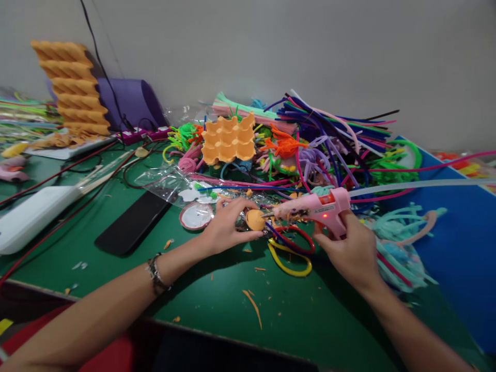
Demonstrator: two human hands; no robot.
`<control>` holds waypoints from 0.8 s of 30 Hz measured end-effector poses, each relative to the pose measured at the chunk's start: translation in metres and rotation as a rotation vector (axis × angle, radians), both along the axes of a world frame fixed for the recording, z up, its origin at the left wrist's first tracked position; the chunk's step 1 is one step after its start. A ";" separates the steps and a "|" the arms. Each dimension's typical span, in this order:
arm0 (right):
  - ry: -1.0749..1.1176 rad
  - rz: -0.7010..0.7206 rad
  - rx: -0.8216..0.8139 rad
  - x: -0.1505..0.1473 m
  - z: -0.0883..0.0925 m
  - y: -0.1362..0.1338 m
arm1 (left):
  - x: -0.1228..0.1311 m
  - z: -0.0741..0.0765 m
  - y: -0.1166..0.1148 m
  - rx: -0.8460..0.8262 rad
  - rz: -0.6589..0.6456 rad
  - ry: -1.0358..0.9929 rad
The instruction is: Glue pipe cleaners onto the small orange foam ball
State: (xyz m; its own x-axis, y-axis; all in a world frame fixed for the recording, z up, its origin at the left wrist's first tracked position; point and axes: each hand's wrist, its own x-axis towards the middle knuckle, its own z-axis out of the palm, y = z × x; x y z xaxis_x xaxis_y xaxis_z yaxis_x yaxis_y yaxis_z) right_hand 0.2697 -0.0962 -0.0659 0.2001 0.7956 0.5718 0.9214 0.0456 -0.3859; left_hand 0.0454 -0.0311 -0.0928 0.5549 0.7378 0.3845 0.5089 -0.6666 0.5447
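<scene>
Between the fingers and thumb of my left hand [228, 227] is a small orange cup cut from an egg carton [256, 220]. My right hand [351, 245] is wrapped round the handle of a pink hot glue gun [329, 209]. Its small light glows red, and a long clear glue stick [411, 183] runs out of its back end. The nozzle meets the cup's edge; whether glue is flowing, I cannot tell. Below the gun lie scissors with red and yellow handles [290, 258], their blades hidden. A round white lid [196, 215] sits beside my left hand.
An orange egg carton piece [229, 138] rests on heaped pipe cleaners [333, 116] at the back. Another carton [73, 88] leans near a purple sheet [129, 103]. A black phone [134, 222], a white power strip [36, 214] and cords lie left. A blue board [453, 258] stands right.
</scene>
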 end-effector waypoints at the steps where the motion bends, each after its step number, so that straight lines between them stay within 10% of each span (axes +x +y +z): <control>1: -0.001 0.001 0.000 0.000 0.000 0.000 | 0.000 0.000 0.000 0.000 -0.001 -0.001; 24: -0.086 -0.061 0.062 0.003 -0.003 0.002 | 0.000 0.000 0.000 0.022 0.012 -0.036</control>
